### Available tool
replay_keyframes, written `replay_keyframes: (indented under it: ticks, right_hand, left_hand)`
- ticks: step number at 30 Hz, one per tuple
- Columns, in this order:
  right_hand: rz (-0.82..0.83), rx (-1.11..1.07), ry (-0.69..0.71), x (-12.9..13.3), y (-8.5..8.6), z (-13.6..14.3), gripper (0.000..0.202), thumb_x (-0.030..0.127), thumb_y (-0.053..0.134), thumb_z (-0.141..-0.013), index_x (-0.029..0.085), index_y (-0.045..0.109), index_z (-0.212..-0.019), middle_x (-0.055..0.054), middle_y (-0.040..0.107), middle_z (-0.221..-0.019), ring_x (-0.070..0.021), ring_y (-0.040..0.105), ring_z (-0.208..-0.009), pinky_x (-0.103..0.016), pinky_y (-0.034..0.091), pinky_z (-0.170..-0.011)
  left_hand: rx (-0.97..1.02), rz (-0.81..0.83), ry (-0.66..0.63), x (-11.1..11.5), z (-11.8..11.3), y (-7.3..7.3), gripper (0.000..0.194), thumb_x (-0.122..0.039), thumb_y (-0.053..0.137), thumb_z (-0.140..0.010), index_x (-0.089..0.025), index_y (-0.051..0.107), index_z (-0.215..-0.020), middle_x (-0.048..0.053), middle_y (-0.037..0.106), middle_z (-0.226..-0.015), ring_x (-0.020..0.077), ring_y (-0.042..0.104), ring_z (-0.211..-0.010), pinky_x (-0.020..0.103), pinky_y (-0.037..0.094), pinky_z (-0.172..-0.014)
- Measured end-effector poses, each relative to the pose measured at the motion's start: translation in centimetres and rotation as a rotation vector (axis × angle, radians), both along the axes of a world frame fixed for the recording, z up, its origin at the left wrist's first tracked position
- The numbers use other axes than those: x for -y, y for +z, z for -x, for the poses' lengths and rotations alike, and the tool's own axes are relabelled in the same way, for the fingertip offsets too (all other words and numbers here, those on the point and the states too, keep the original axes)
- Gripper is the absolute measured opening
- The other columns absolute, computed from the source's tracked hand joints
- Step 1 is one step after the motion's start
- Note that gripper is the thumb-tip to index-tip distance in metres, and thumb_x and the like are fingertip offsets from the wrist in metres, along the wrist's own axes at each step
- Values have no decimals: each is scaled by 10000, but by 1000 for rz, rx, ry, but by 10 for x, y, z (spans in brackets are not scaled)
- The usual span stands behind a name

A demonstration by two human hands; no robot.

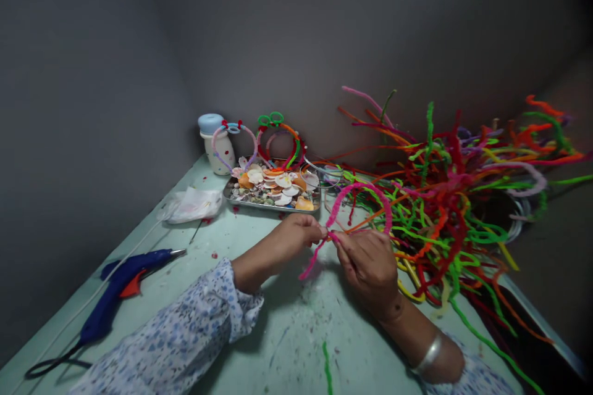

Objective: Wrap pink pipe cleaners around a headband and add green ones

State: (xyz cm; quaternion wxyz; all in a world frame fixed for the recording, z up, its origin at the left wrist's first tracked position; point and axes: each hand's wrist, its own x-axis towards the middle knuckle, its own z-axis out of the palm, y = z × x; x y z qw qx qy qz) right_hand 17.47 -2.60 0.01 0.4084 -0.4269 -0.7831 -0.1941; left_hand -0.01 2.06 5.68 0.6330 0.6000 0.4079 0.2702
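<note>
A fuzzy, bright pink band (359,187) stands upright in an open arch above the counter (278,349), its near part pinched between the two hands (296,237) (370,262); a short pink tail (309,266) slants down leftward below the fingertips.

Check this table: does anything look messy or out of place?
Mostly the fuzzy stems beside the right hand: they sprawl in a tangled heap, sticking out every way. One green strand looks stray, lying apart from the heap at the front of the table.

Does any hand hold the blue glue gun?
No: the glue gun lies on the table, while the left hand and right hand hold the pink pipe cleaner.
</note>
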Motion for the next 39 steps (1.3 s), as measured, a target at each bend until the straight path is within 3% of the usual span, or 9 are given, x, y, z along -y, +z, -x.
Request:
replay_keyframes:
  ticks: [9,14,17,20,25,29,33,39]
  right_hand:
    - [6,38,2,0,-1,0,232,101,583,-831,146,640,-1051,-47,682,-760,-175,573,-727,-346,378,-758]
    - [30,20,4,-2,-3,0,225,113,570,-843,144,643,-1053,-44,669,-753,-175,574,-730,-348,382,-766]
    - [60,-24,-13,-3,-4,0,192,123,561,-852,134,653,-1020,-39,640,-704,-169,559,-698,-343,382,-745]
    - [89,-86,-20,-4,-5,0,167,131,559,-857,133,658,-992,-37,627,-686,-164,548,-683,-341,377,-736]
    - [110,-133,-7,-4,-6,1,143,142,552,-866,147,654,-965,-32,632,-687,-163,548,-683,-339,374,-737]
    - [107,-159,11,-4,-5,1,147,136,548,-866,148,648,-973,-44,654,-723,-167,559,-695,-339,380,-732]
    - [117,-171,20,-4,-5,1,155,134,550,-864,156,647,-983,-44,665,-744,-168,568,-704,-342,385,-742]
    - [124,-169,24,-3,-6,0,162,139,553,-861,158,653,-986,-44,662,-739,-166,571,-697,-339,388,-744]
  left_hand:
    - [-9,19,-19,1,-1,3,153,-203,504,-627,-176,416,-505,-49,347,-516,90,269,-511,267,235,-521]
    - [-42,-22,1,0,1,1,145,-219,532,-676,-167,457,-563,-41,398,-559,93,319,-534,252,277,-536]
    - [-72,-127,-2,-3,3,0,183,-293,521,-767,-162,504,-640,-37,447,-599,100,374,-563,245,325,-575]
    - [-138,-268,-12,-4,3,0,150,-262,494,-812,-152,575,-750,-12,541,-681,118,465,-632,252,381,-641]
    - [-296,-713,35,0,1,0,102,-158,541,-808,-158,625,-866,47,633,-903,174,552,-876,295,415,-815]
    - [-369,-929,6,-1,3,-3,83,-172,598,-814,-173,636,-888,50,641,-918,193,557,-920,319,410,-844]
    - [-401,-1006,-2,-5,4,-6,73,-207,608,-833,-184,650,-887,52,647,-909,198,564,-926,332,403,-844]
    - [-386,-984,-12,-5,5,-3,59,-217,613,-832,-181,657,-849,52,654,-879,193,570,-897,333,406,-838]
